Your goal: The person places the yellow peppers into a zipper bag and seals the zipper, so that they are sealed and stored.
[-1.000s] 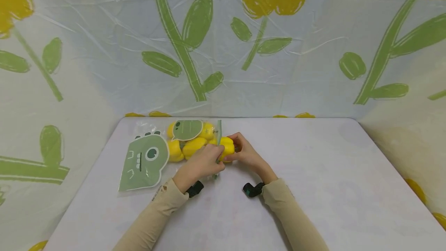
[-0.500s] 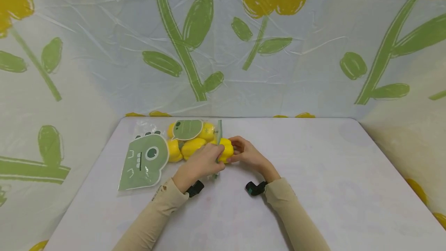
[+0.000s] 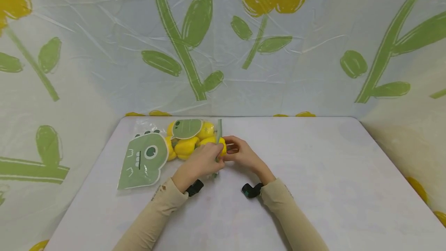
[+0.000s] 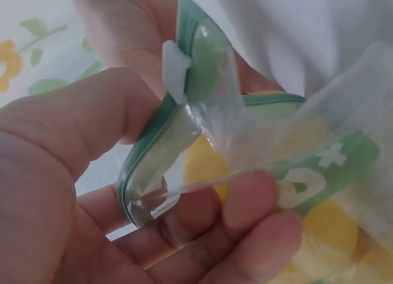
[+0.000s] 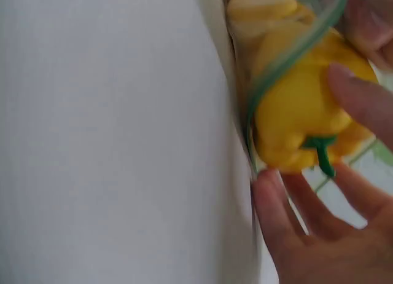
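A clear zip bag (image 3: 143, 162) with a green dinosaur print lies on the table, holding several yellow bell peppers (image 3: 186, 147). My left hand (image 3: 205, 160) holds its mouth by the green zip edge (image 4: 147, 133), thumb on one side and curled fingers on the other. A white slider (image 4: 177, 70) sits on that edge. One yellow bell pepper (image 5: 301, 99) is at the mouth, mostly inside, its green stem facing out. Around its stem end are the spread, fairly straight fingers of my right hand (image 3: 244, 156), with the thumb tip resting on its side.
The white table (image 3: 331, 173) extends to the right and in front of the bag. Flower-print sheets (image 3: 306, 69) stand behind the table and along both sides. A black wrist camera (image 3: 251, 190) sits by my right wrist.
My right hand first drew back a little from the pepper, then moved left, pushing it farther into the bag. The peppers inside shifted left. My left hand kept its hold on the mouth.
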The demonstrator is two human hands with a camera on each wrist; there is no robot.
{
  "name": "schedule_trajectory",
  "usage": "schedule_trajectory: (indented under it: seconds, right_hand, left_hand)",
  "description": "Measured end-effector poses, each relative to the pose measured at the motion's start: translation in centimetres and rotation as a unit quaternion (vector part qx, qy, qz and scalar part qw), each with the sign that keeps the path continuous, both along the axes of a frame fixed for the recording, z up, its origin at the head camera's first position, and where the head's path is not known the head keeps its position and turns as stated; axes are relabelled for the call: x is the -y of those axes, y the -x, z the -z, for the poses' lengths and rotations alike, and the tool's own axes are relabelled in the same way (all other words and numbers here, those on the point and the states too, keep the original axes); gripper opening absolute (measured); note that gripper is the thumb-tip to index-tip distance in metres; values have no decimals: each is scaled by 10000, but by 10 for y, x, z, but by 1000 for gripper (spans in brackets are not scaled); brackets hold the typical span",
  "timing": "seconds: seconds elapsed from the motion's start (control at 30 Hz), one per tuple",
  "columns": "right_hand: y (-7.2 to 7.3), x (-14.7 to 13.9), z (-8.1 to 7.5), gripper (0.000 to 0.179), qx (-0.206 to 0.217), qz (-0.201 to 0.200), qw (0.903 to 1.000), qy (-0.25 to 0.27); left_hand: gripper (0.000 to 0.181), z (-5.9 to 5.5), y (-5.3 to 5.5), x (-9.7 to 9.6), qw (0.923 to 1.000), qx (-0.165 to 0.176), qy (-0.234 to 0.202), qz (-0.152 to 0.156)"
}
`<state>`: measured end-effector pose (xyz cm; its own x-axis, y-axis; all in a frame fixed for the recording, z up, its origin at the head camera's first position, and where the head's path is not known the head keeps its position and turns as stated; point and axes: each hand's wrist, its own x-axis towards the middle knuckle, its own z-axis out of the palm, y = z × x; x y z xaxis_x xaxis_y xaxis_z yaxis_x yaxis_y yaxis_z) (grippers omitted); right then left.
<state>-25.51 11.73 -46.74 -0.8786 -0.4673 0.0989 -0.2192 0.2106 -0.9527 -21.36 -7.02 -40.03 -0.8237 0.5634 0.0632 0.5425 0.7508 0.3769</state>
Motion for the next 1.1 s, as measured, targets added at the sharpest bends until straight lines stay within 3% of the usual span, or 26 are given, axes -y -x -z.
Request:
schedule_trajectory:
  seconds: [0.13,0.3,0.5,0.77,0.93,1.1]
  right_hand:
    - [3,-13,1,61,602,-234,9974,313]
    - [4,-24,3,47,1123,2,9904,805]
    - [6,-22,7,27,880,202,9940,624]
    - [5,-10,8,21,490,608,9955,544]
    - [3,-6,5,21,432,733,9949,547]
    - [4,-8,8,22,621,687,9914,926]
  left_hand:
    - [22,-1,2,1,10000,55,-13,-52]
    - [22,0,3,1,10000,22,-33,-34]
    - [22,3,4,1,9999,77,-70,-27]
    - [16,3,2,0,9996,274,-100,-56]
    - [15,2,1,0,9996,273,-57,-63]
    - [17,1,1,-1,9996,253,-28,-107]
